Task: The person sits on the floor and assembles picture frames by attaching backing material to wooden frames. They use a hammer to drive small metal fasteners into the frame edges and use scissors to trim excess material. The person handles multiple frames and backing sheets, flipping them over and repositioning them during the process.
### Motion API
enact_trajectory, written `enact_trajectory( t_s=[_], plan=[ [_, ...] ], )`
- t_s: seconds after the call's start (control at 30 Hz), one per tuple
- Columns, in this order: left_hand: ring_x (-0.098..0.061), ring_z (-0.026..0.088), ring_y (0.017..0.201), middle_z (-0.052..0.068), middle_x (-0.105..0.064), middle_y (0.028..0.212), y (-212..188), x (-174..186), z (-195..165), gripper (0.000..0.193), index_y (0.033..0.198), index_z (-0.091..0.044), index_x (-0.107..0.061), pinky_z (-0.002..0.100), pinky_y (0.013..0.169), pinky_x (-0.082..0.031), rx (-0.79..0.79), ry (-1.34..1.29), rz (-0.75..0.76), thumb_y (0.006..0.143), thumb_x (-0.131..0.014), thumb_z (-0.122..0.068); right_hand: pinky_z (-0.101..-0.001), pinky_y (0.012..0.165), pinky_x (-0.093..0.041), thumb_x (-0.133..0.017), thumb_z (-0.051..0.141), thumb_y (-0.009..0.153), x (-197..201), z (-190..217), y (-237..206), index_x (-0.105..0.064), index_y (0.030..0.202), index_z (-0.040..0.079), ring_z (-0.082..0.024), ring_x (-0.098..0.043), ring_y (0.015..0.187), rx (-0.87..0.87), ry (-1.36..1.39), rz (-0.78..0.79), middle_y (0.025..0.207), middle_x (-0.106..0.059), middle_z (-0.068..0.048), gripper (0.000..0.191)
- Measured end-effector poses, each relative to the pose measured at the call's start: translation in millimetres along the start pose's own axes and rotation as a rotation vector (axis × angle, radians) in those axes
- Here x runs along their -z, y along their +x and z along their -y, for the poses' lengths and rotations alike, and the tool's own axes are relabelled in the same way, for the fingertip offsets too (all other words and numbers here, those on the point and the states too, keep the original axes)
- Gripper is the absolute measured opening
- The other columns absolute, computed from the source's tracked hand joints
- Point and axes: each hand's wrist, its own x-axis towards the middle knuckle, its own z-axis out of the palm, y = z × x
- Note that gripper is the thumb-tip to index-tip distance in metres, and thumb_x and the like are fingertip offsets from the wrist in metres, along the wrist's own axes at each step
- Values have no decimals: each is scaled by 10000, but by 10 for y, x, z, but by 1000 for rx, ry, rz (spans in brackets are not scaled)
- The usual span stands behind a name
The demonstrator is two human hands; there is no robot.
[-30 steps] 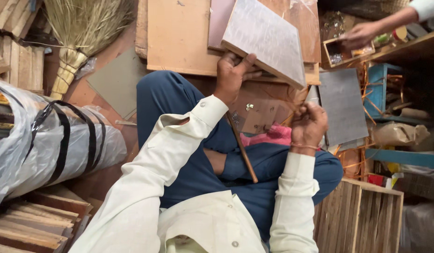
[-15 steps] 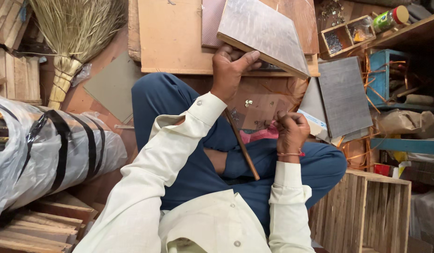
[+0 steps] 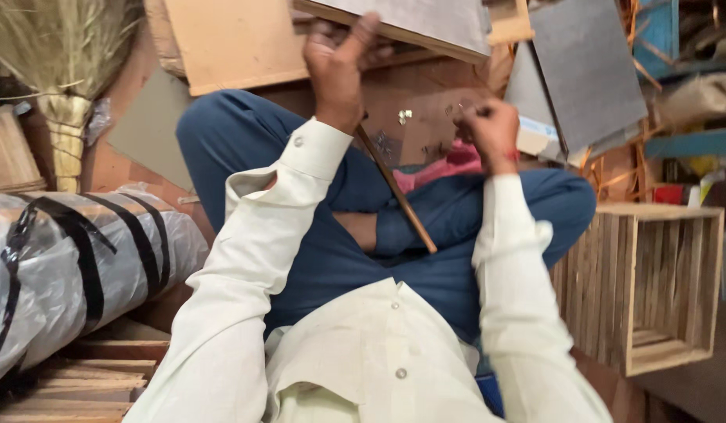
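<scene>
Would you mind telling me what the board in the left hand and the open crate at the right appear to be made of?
The board gripped by the left hand looks like plywood or similar sheet wood with a matte grey laminate face: its edge shows pale wood. The crate seems to be raw, unfinished wood slats, with visible grain and gaps.
</scene>
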Motion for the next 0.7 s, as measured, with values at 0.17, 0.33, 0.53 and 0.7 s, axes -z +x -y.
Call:
enact_trajectory(
  t_s=[0.17,0.33,0.53,0.7],
  plan=[
    [-730,182,868,86,-733,1018,-73,121,-20,200,1116,-18,-625,359,710,-641,-49,26,4,981,-753,-92,-360,565,-559,-849,124,741,-166,-38,450,-766,779,25,-225,-714,633,-56,-470,9,743,-733,-142,134],
    [-705,201,954,93,-683,1120,-4,247,-4,310,1248,-13,-581,368,776,-636,-95,59,0,1002,-770,-31,-334,805,-594,-810,198,799,-180,129,315,-822,935,99,-222,-774,825,212,-483,-110,894,-788,-119,169],
    [-740,328,981,237,-712,1190,180,661,-143,519,1451,-67,-364,489,764,-654,-36,103,-44,1058,-703,-52,-335,856,-601,-760,84,946,366,376,-1078,-741,1085,19,-241,-757,957,531,-210,-596,1069,-758,-132,155],
    [-744,332,997,226,-718,1142,455,922,-372,316,1303,6,-520,485,799,-605,157,290,168,1053,-676,-107,-352,842,-592,-696,16,1026,1352,-441,-1855,-719,1108,1,-264,-738,957,395,-415,-966,1067,-734,-138,86]
  ],
)
